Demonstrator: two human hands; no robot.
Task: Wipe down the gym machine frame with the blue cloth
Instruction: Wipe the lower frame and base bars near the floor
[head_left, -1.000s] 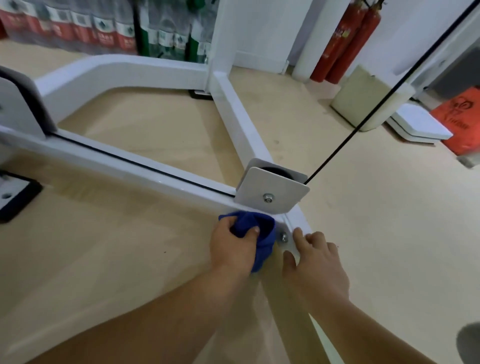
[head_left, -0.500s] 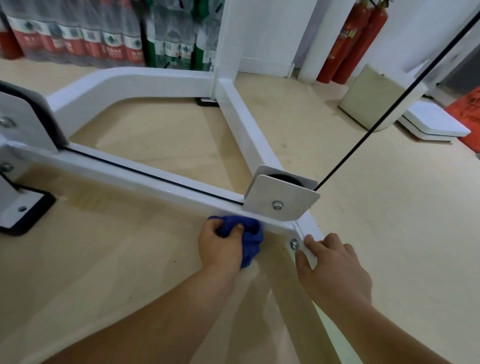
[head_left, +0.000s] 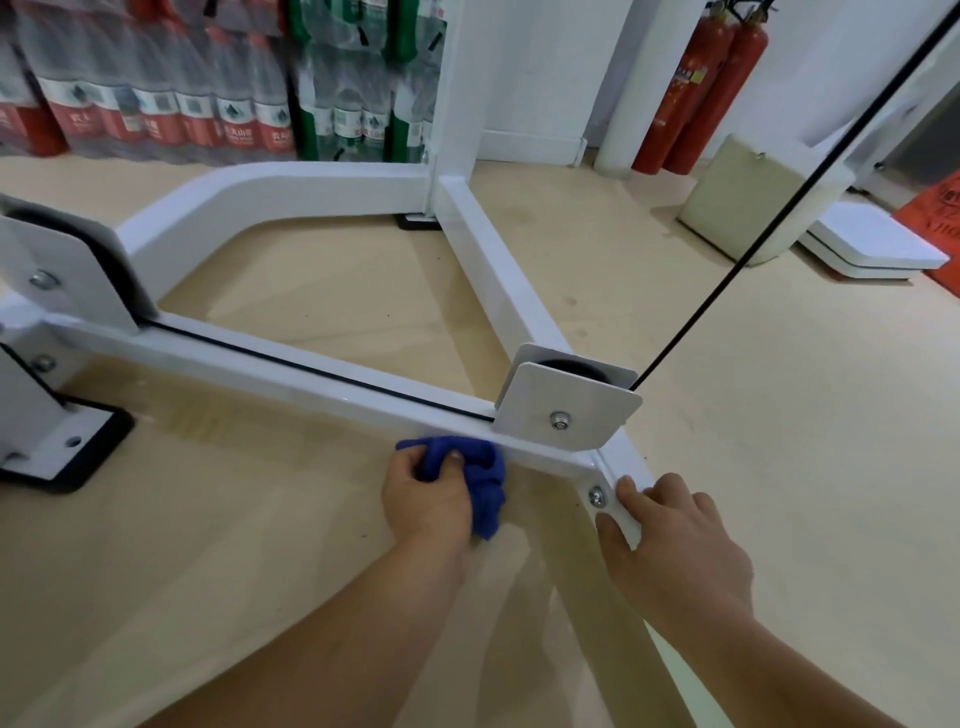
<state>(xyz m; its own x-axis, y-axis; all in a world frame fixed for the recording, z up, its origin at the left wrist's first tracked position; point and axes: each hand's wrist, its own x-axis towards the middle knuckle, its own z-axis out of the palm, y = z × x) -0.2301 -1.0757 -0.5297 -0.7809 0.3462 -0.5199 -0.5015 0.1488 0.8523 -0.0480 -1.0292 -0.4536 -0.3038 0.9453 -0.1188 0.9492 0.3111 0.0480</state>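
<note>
The white gym machine frame (head_left: 291, 374) lies low over the floor, with a long bar running from the left to a corner joint near the middle. My left hand (head_left: 427, 500) grips a bunched blue cloth (head_left: 485, 486) and holds it against the near side of that bar, just left of a white pulley plate (head_left: 566, 410). My right hand (head_left: 670, 540) grips the frame's corner piece beside a bolt (head_left: 597, 497), thumb on the near face and fingers over the top.
A black cable (head_left: 779, 208) rises from the pulley to the upper right. A second pulley bracket and a black foot pad (head_left: 67, 457) sit at the left. Packs of water bottles (head_left: 156, 93), two red fire extinguishers (head_left: 696, 88) and a beige box (head_left: 737, 202) stand at the back.
My left hand has slid the cloth leftward along the bar, away from the corner bolt. My right hand stays on the corner. The camera has tilted up a little.
</note>
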